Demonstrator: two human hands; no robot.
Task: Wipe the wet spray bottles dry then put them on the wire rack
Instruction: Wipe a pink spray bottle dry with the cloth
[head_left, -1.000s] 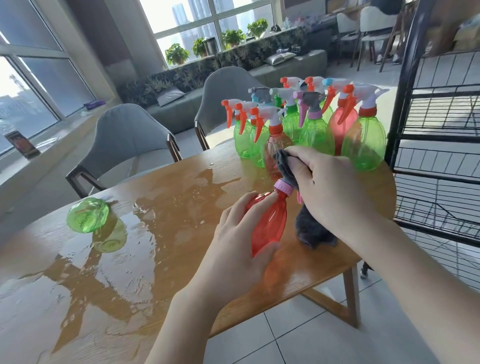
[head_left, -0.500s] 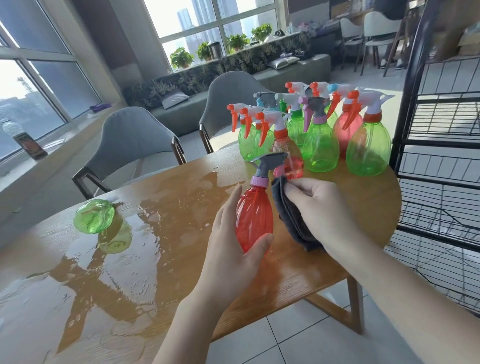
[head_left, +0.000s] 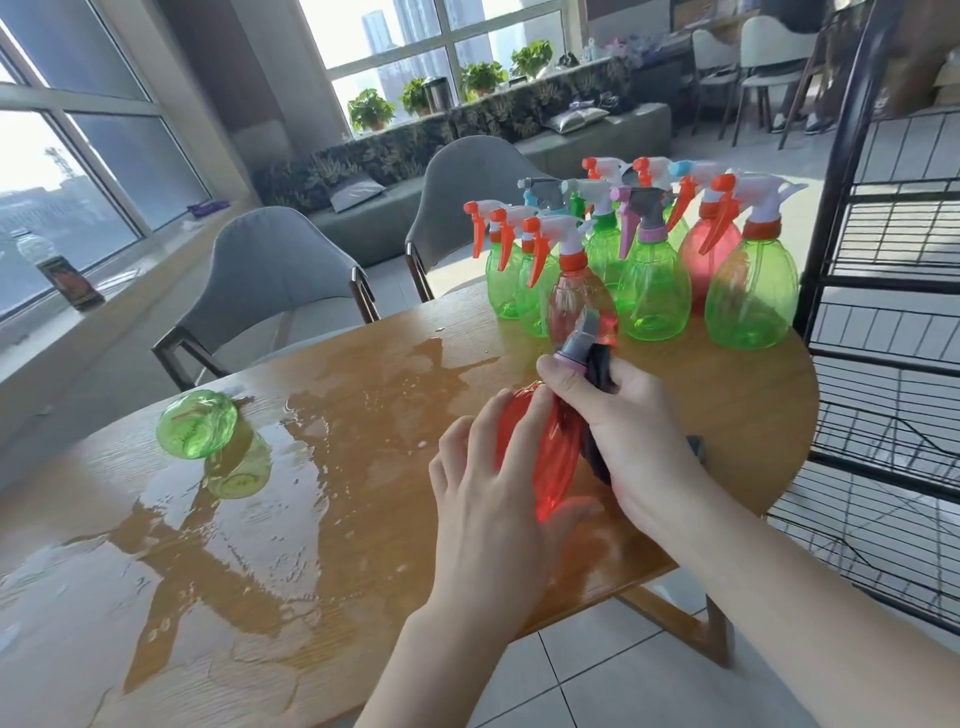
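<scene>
A red spray bottle (head_left: 545, 457) with a grey trigger head and pink collar is held over the wooden table (head_left: 322, 519). My left hand (head_left: 493, 499) grips its body from below and the left. My right hand (head_left: 623, 431) wraps a dark grey cloth (head_left: 602, 369) around the bottle's neck and right side. Several green and red spray bottles (head_left: 649, 280) stand grouped at the table's far right corner. A green bottle (head_left: 197, 423) lies on its side at the left. The black wire rack (head_left: 893, 291) stands just right of the table.
A large puddle of water (head_left: 260, 509) covers the left and middle of the table. Two grey chairs (head_left: 280, 280) stand along the far side. A dark bottle (head_left: 62, 270) sits on the window ledge at the left. Tiled floor lies below the near table edge.
The red bottle has tipped from upright to leaning away from me. My right hand has moved the cloth from the bottle's side up to its neck and trigger head.
</scene>
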